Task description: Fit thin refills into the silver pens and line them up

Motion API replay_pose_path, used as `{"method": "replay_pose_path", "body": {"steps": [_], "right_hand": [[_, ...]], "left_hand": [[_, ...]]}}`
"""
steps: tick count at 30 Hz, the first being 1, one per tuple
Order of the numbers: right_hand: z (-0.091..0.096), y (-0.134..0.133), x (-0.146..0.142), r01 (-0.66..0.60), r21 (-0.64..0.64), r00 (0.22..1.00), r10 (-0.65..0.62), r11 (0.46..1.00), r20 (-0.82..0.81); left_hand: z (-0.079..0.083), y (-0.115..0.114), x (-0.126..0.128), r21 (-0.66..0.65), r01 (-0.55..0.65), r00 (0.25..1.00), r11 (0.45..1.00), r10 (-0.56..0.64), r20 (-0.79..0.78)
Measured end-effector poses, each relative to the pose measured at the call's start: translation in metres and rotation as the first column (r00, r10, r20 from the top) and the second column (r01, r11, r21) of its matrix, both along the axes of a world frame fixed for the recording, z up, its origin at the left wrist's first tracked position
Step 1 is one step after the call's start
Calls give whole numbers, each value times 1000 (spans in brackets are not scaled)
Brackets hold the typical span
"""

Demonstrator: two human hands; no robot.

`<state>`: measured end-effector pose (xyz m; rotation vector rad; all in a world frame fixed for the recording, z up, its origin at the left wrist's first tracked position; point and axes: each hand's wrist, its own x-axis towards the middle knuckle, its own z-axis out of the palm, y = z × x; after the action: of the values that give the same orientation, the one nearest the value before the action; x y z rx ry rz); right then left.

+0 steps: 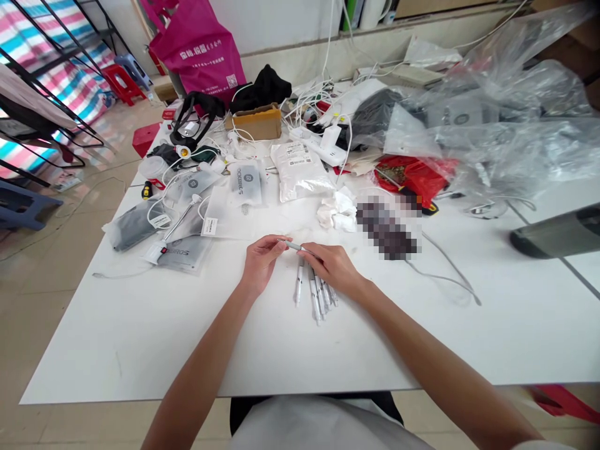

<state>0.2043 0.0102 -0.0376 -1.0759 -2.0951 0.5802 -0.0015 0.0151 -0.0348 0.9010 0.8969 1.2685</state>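
Both hands meet over the middle of the white table [140, 337]. My left hand [260, 261] pinches one end of a thin grey-white pen [294, 245], and my right hand [332, 266] grips its other end, so the pen spans the gap between them. Just below my right hand, several white pens [315, 294] lie side by side on the table, pointing toward me.
Sealed grey pouches [187, 250] and cables lie at the left. A crumpled tissue [336, 211], a power strip [323, 147], a cardboard box [256, 122] and clear plastic bags [506, 125] crowd the back. A thin cable [445, 275] trails at the right.
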Motion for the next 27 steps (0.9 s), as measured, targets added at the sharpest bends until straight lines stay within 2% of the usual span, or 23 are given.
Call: {"method": "replay_pose_path", "body": {"steps": [4,6,10,14,16,18,21,27], "right_hand": [[7,-3,-4,-41,-257,978,-14,965,-208],[9,-2,-4,-80,-368,927,-66,926,-369],[10,7,-1,-232,-477,713,-185,848,-676],[9,19,1,-212,-484,497,-333,849,-801],[12,24,4,-228,-501,433,-374,835,-820],[17,28,9,-260,-515,440,-374,817,-816],[23,31,19,-263,-490,468,-334,831,-818],[21,31,35,-287,-429,408,-296,856,-864]], "left_hand": [[-1,0,0,7,7,999,1000,-8,44],[-2,1,0,-7,-10,997,1000,10,79],[-3,1,1,-34,-35,996,999,38,80],[-2,-2,2,-25,64,997,998,-62,55],[0,-4,3,6,89,995,996,-89,49],[3,-5,2,29,72,996,997,-73,47],[5,-4,0,14,35,996,999,-36,82],[7,-4,-4,-4,36,993,999,-35,117]]}}
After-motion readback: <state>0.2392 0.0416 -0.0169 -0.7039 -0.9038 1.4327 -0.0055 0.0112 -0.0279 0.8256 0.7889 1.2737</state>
